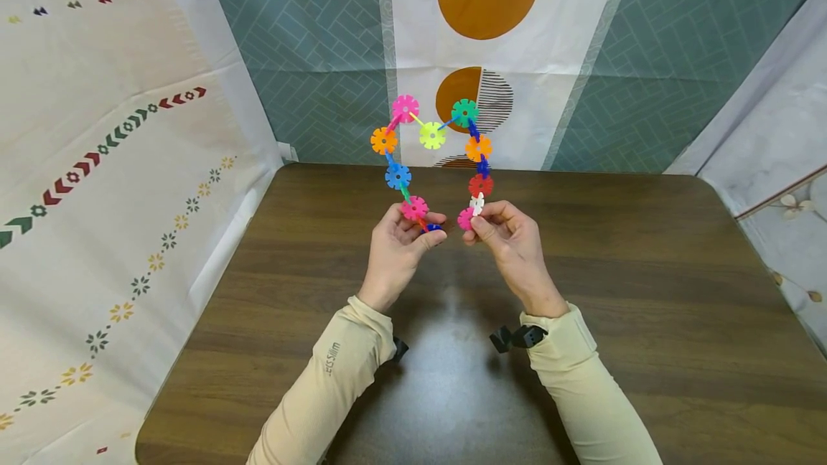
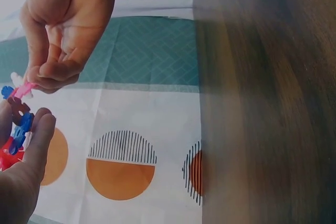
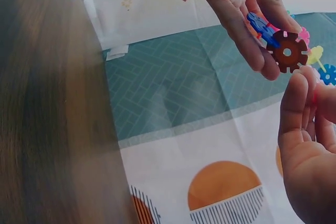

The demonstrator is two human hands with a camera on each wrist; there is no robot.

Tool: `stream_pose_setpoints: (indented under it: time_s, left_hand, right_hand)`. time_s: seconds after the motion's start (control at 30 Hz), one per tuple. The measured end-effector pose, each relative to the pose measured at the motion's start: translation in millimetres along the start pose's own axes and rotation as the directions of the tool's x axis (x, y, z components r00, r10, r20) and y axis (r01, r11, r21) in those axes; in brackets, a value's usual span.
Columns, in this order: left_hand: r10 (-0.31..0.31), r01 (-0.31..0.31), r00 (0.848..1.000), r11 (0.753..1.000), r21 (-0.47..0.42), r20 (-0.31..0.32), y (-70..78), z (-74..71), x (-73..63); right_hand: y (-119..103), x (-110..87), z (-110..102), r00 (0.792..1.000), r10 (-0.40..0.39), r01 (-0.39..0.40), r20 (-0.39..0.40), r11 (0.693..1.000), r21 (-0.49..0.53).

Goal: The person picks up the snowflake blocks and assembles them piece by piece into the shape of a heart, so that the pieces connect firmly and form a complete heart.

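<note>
A chain of notched plastic discs (image 1: 432,142) in several colours is held up above the table, bent into a heart-like loop with its middle dipping at a lime disc. My left hand (image 1: 395,257) pinches the left end, where a blue disc (image 3: 261,29) and a brown disc (image 3: 299,55) join in the right wrist view. Between thumb and fingers, my right hand (image 1: 519,253) pinches the pink disc (image 1: 465,219) at the other end, below a white disc (image 1: 477,204). In the head view a small gap separates the two ends. Fingers partly cover both end discs.
A dark wooden table (image 1: 291,321) lies beneath both hands. Behind it hangs a green and white patterned cloth (image 1: 310,56), with a pale printed cloth (image 1: 84,250) on the left and another light cloth (image 1: 788,214) on the right. Each wrist wears a black camera mount (image 1: 526,336).
</note>
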State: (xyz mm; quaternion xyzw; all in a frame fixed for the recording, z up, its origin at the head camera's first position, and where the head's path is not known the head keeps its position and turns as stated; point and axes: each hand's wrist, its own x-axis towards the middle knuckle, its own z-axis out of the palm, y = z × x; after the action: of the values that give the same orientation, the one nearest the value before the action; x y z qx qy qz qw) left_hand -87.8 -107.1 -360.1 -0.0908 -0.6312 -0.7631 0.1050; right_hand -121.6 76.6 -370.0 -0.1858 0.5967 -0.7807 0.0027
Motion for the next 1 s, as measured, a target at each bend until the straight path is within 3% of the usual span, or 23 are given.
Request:
stream_pose_setpoints:
  time_s: [0.33,0.53,1.0]
  left_hand:
    - [-0.019,0.019,1.000,1.000,0.020,0.011,-0.6,-1.4,-0.3]
    - [-0.026,0.025,0.999,0.999,0.021,0.026,0.2,-2.2,-0.2]
    - [-0.026,0.026,1.000,0.999,-0.020,0.016,-0.5,1.7,-0.4]
  right_hand:
    - [1,0.7,2,0.999,-0.053,0.053,0.005,0.999,-0.009]
    - [2,-0.1,4,0.999,-0.046,0.046,0.006,0.998,-0.033]
    - [4,-0.9,19,0.992,-0.087,0.091,-0.090,0.995,0.038]
